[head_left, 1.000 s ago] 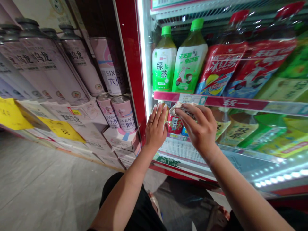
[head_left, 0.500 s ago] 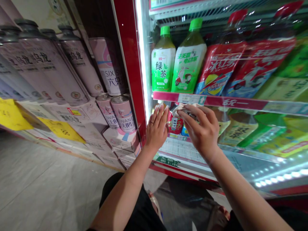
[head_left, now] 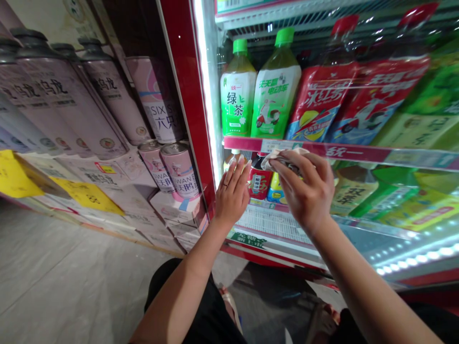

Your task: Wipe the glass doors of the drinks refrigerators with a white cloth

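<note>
My right hand (head_left: 304,188) grips a crumpled pale cloth (head_left: 283,160) pressed against the glass door (head_left: 272,224) of a drinks fridge, just below the red shelf strip (head_left: 344,152). My left hand (head_left: 232,193) lies flat on the same glass with its fingers spread, close to the red door frame (head_left: 186,95), holding nothing. Behind the glass stand a green-capped green tea bottle (head_left: 238,91) and a second green-capped bottle (head_left: 275,83). Red-labelled drink bottles (head_left: 319,102) stand to their right.
Left of the fridge, tall pink-and-grey tins (head_left: 111,91) and pink cans (head_left: 181,169) are stacked on printed cardboard boxes (head_left: 175,205) bearing yellow signs (head_left: 88,196). A grey floor (head_left: 71,272) lies below, and my sandalled feet (head_left: 322,322) show near the fridge base.
My right hand and the cloth have shifted a little rightward along the glass. The view has turned slightly right, so the fridge and shelves sit further left. My left hand stays flat on the glass.
</note>
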Motion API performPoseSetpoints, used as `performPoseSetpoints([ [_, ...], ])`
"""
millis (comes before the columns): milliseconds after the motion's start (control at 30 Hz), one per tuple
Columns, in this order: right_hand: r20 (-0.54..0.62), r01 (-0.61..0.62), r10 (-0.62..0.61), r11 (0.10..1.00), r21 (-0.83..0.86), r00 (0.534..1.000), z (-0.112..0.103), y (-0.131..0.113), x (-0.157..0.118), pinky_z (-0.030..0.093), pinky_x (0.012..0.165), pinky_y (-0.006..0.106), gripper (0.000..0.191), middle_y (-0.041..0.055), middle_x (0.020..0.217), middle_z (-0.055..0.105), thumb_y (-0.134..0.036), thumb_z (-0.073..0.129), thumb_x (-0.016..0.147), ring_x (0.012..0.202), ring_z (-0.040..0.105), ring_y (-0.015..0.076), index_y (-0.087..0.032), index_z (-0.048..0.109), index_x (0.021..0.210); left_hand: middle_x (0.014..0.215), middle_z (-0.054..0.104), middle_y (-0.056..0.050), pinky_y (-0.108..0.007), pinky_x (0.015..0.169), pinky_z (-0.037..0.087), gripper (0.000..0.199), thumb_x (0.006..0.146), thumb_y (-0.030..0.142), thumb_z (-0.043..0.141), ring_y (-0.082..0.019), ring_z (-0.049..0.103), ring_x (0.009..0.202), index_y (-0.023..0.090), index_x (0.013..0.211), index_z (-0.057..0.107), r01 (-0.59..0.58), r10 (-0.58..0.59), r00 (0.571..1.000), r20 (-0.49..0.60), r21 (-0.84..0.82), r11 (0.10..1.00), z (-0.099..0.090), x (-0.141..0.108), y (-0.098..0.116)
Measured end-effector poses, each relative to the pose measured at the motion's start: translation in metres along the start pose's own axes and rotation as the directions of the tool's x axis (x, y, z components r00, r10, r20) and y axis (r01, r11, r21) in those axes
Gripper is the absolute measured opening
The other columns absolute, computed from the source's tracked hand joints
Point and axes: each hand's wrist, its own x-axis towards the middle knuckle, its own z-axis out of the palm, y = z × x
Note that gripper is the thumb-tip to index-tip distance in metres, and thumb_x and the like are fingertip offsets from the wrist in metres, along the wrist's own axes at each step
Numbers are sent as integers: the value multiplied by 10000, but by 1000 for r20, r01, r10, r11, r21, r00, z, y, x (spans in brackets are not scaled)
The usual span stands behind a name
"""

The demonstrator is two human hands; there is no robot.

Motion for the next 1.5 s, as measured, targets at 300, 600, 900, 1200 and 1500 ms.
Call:
performPoseSetpoints([
  [300, 74, 123, -122, 992, -5, 990, 0, -2, -15, 597, 999, 412, 584, 64, 1380, 769, -75, 718, 969, 1296, 662, 273, -304, 639, 1500, 1769, 369, -50, -413, 1382, 325, 776, 1052, 72, 420, -192, 269, 1673, 238, 1759, 148, -52, 51, 999, 17, 29, 998, 1, 0, 5],
  [600, 38, 35, -35, 999, -2, 999, 4, -10, 3, 601, 1028, 445, 468, 51, 1348, 781, -93, 699, 986, 1266, 672, 275, -320, 706, 1395, 1764, 383, -88, -430, 1375, 342, 767, 1052, 95, 440, -210, 283, 1674, 194, 1756, 153, -58, 58, 998, 25, 30, 998, 3, -3, 2],
  [900, 40, 10, -10, 1000, 0, 999, -5, 3, -9, 589, 1051, 463, 547, 47, 1385, 762, -93, 701, 979, 1257, 685, 292, -350, 680, 1461, 1739, 436, -45, -390, 1382, 316, 790, 1061, 96, 430, -177, 320, 1658, 236, 1764, 98, -89, 89, 996, 7, 56, 994, 0, 0, 5],
  [1200, 88, 107, -106, 994, -10, 990, -3, -4, -10, 588, 1011, 429, 565, 70, 1357, 773, -73, 707, 972, 1279, 660, 284, -297, 647, 1487, 1737, 443, -61, -386, 1372, 335, 793, 1044, 66, 427, -175, 291, 1671, 196, 1761, 111, -98, 97, 995, 17, 81, 992, -1, 1, 4],
  [1500, 47, 67, -65, 997, -37, 997, -3, -6, -2, 590, 1012, 419, 328, 87, 1317, 784, -112, 716, 989, 1232, 676, 280, -234, 757, 1291, 1740, 439, -68, -386, 1367, 345, 798, 1041, 62, 404, -177, 303, 1668, 175, 1761, 77, -111, 103, 992, 75, 119, 987, -4, 0, 6],
])
